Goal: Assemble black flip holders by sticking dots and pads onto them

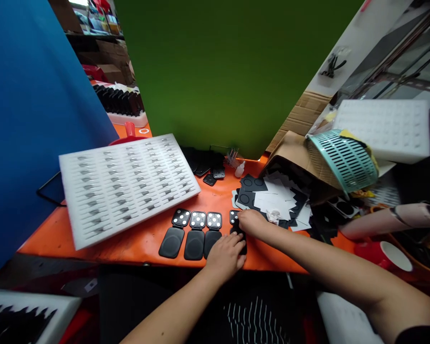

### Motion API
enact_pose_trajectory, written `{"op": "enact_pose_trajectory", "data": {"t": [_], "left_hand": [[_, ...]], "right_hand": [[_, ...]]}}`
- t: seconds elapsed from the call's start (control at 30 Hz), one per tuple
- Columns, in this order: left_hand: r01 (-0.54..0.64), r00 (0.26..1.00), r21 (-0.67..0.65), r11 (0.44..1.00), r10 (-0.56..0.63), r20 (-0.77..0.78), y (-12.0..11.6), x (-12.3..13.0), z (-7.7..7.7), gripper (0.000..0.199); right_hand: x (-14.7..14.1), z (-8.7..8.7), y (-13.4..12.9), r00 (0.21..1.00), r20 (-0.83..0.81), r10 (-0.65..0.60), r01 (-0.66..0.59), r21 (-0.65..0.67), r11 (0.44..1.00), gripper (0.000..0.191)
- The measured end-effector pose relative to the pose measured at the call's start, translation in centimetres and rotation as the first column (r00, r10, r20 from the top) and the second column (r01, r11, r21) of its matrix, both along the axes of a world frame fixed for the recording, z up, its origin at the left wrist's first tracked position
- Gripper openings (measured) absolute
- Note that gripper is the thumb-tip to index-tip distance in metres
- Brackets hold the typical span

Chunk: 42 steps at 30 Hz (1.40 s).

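Three open black cases (194, 233) lie side by side on the orange table (129, 243), each with a square top half marked by white dots and a rounded lower half. A fourth black case (235, 219) lies to their right, mostly hidden under my hands. My left hand (227, 254) rests flat on its lower half near the table's front edge. My right hand (252, 221) presses on its upper half, fingers curled over it.
A white foam tray (125, 184) with several slots lies tilted at the left. A pile of black and white sheets (277, 198) lies right of my hands. A teal basket (340, 157), cardboard, a white foam block (383, 129) and a red cup (383, 255) crowd the right.
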<state>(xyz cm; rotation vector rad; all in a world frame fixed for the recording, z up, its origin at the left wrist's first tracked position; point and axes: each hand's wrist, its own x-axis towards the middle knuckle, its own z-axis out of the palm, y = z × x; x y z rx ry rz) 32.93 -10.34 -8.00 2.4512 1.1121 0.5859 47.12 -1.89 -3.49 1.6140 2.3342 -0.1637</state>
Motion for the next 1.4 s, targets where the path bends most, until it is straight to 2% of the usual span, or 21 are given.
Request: {"op": "enact_pose_trajectory", "data": {"t": [0.1, 0.13, 0.2, 0.23, 0.3, 0.33, 0.47, 0.57, 0.63, 0.73, 0.8, 0.83, 0.9, 1.0, 1.07, 1.1, 1.17, 1.23, 1.3, 1.4], "left_hand": [[0.001, 1.0, 0.002, 1.0, -0.001, 0.004, 0.0, 0.0, -0.1, 0.041], [0.003, 1.0, 0.001, 1.0, -0.003, 0.004, 0.0, 0.0, -0.1, 0.04], [0.003, 1.0, -0.002, 1.0, -0.003, -0.001, 0.0, 0.1, 0.0, 0.04], [0.001, 1.0, -0.005, 1.0, -0.001, -0.008, 0.0, 0.1, 0.1, 0.04], [0.004, 1.0, -0.011, 1.0, -0.004, -0.025, -0.1, 0.1, 0.3, 0.041], [0.01, 0.999, -0.014, 1.0, -0.011, -0.037, -0.2, 0.0, 0.4, 0.041], [0.05, 0.993, -0.024, 0.998, -0.052, -0.103, -0.8, -0.8, 0.9, 0.046], [0.062, 0.987, -0.028, 0.998, -0.066, -0.148, -1.2, -1.5, 1.2, 0.046], [0.052, 0.984, -0.028, 0.998, -0.056, -0.171, -1.4, -1.9, 1.3, 0.045], [0.024, 0.979, -0.028, 0.999, -0.029, -0.203, -1.9, -2.4, 1.4, 0.045], [0.025, 0.976, -0.023, 0.999, -0.029, -0.215, -2.1, -2.8, 1.6, 0.044], [0.031, 0.976, -0.014, 0.999, -0.033, -0.213, -2.0, -2.9, 1.8, 0.044], [0.04, 0.98, 0.015, 0.999, -0.036, -0.194, -1.1, -2.9, 2.4, 0.043], [-0.015, 0.986, 0.043, 0.999, 0.021, -0.163, 3.3, -2.1, 3.8, 0.04], [-0.155, 0.969, 0.005, 0.988, 0.153, -0.195, 8.0, -1.0, 4.6, 0.039], [-0.253, 0.943, -0.037, 0.967, 0.238, -0.231, 10.5, -0.4, 4.8, 0.04], [-0.367, 0.905, -0.044, 0.929, 0.345, -0.249, 15.3, 0.7, 4.9, 0.043], [-0.485, 0.85, -0.06, 0.873, 0.453, -0.269, 18.9, 1.5, 4.6, 0.048], [-0.577, 0.795, -0.079, 0.813, 0.537, -0.283, 21.0, 1.9, 4.1, 0.05], [-0.641, 0.752, -0.105, 0.76, 0.595, -0.284, 21.9, 2.0, 3.6, 0.051]], "right_hand": [[0.7, 0.7, 0.2, 0.996, -0.011, -0.093, 0.094, 0.105, 0.99, 0.02], [1.1, 1.1, 0.3, 0.99, -0.062, -0.128, 0.136, 0.137, 0.981, 0.021], [2.0, 1.7, 0.5, 0.932, -0.296, -0.21, 0.261, 0.144, 0.955, 0.023], [2.4, 1.8, 0.5, 0.852, -0.454, -0.26, 0.34, 0.104, 0.935, 0.024], [3.4, 1.5, -0.1, 0.602, -0.712, -0.362, 0.476, -0.044, 0.878, 0.027], [3.8, 1.0, -0.7, 0.48, -0.777, -0.406, 0.522, -0.119, 0.845, 0.029], [3.8, -2.1, -3.8, 0.065, -0.869, -0.491, 0.597, -0.36, 0.717, 0.031], [1.9, -4.0, -5.3, -0.221, -0.859, -0.461, 0.51, -0.505, 0.697, 0.03], [0.2, -4.7, -5.5, -0.354, -0.814, -0.46, 0.427, -0.578, 0.695, 0.029], [-1.3, -4.9, -5.2, -0.454, -0.745, -0.488, 0.344, -0.653, 0.675, 0.029], [-1.1, -4.9, -5.1, -0.448, -0.757, -0.475, 0.364, -0.64, 0.677, 0.03], [-0.7, -4.8, -5.2, -0.414, -0.787, -0.456, 0.406, -0.609, 0.682, 0.031], [0.9, -4.7, -5.5, -0.264, -0.874, -0.407, 0.531, -0.484, 0.695, 0.031], [3.6, -4.7, -6.5, 0.03, -0.932, -0.361, 0.678, -0.246, 0.692, 0.032], [4.9, -4.9, -7.0, 0.133, -0.92, -0.37, 0.706, -0.174, 0.686, 0.032], [5.2, -5.1, -7.2, 0.155, -0.913, -0.378, 0.711, -0.162, 0.684, 0.032], [5.5, -5.4, -7.2, 0.173, -0.906, -0.386, 0.717, -0.153, 0.68, 0.032], [5.4, -5.7, -7.0, 0.181, -0.905, -0.385, 0.727, -0.141, 0.672, 0.032], [5.3, -5.8, -6.7, 0.19, -0.905, -0.38, 0.731, -0.128, 0.67, 0.033], [5.2, -5.6, -6.5, 0.205, -0.901, -0.382, 0.723, -0.124, 0.68, 0.032]]}}
